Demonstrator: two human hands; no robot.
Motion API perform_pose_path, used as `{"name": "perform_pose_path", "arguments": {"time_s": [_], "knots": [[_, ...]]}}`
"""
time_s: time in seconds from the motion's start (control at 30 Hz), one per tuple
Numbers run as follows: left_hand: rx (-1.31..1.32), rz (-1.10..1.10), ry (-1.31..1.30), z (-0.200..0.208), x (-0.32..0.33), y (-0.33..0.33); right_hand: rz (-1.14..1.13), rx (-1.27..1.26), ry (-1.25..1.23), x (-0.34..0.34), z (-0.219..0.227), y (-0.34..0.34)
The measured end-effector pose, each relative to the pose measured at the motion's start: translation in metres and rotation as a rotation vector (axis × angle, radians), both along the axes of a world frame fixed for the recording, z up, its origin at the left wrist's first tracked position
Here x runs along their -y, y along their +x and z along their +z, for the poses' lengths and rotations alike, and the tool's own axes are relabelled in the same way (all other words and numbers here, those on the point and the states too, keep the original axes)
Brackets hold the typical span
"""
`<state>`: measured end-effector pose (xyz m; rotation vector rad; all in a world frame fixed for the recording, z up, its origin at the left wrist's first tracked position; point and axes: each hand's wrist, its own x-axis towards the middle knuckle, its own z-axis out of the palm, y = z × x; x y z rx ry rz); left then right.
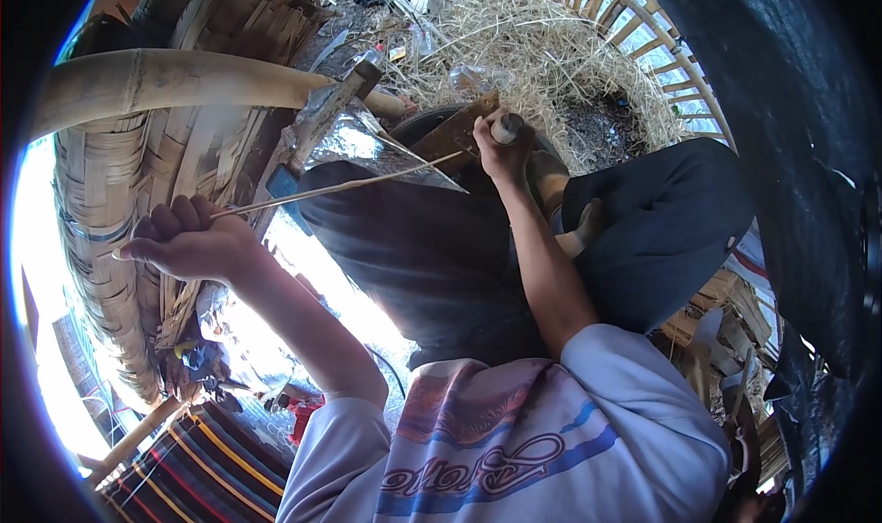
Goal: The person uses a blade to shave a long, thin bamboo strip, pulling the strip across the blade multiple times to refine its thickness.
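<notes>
Strip (344, 187) over dark trousers (413, 256), shavings (524, 40) beyond

A woven bamboo panel (101, 197) is standing at nine o'clock, daylight (35, 238) blazing along its outer edge. A bamboo pole (193, 76) is crossing at ten. Straw (524, 40) is littering one o'clock, a slatted bamboo frame (684, 60) is curving round two, a dark sheet (790, 155) is hanging at three, and striped fabric (197, 459) is lying towards eight.

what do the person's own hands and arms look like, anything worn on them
The left hand and right hand are ungloved, and no watch or bracelet shows. Both forearms are uncovered. The left sleeve and right sleeve are short, loose and pale, with no print that I can make out.
</notes>
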<state>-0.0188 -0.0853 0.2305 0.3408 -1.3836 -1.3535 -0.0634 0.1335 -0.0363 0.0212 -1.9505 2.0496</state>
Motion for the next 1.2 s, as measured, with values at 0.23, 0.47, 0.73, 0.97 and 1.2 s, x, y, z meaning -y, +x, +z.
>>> {"name": "perform_pose_path", "arguments": {"time_s": [0.23,0.47,0.73,0.97,1.2], "knots": [[0.022,0.068,-0.002,0.002,0.002,-0.004,-0.028,-0.024,-0.154,-0.003,0.038,-0.006],[0.032,0.025,-0.01,0.005,-0.006,-0.019,0.037,-0.031,0.029,0.012,0.003,-0.006],[0.045,0.086,-0.007,0.006,-0.006,-0.012,0.035,-0.04,-0.073,-0.001,0.019,0.004],[0.027,0.08,0.044,0.004,0.0,-0.012,-0.016,0.025,-0.068,-0.002,0.012,-0.004],[0.0,0.038,0.053,-0.001,0.006,-0.005,0.025,0.084,-0.064,0.009,-0.003,0.001]]}}
